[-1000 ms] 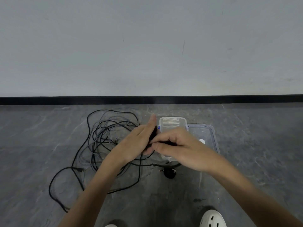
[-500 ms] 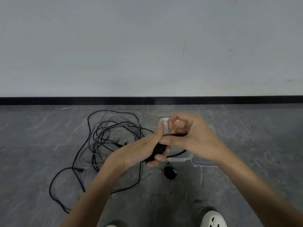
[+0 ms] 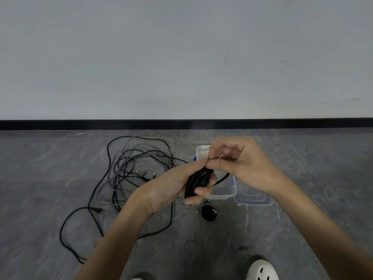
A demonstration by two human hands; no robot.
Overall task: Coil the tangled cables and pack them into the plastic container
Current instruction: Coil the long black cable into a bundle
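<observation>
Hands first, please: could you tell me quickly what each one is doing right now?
Left hand: closed around the black cable coil.
Right hand: closed, pinching that cable's loose strand above the coil.

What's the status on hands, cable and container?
Left hand gripping black coil; right hand pinching its tail. Container open. Tangle still on floor.

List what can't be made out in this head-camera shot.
- Plastic container: the interior is largely blocked by both hands.
- Container lid: its far part is behind the right hand.
- Black coil: the wrap count is hidden by the left hand.
- White shoe: cut off by the bottom edge.
- Cable pile: the plug types are too small.
</observation>
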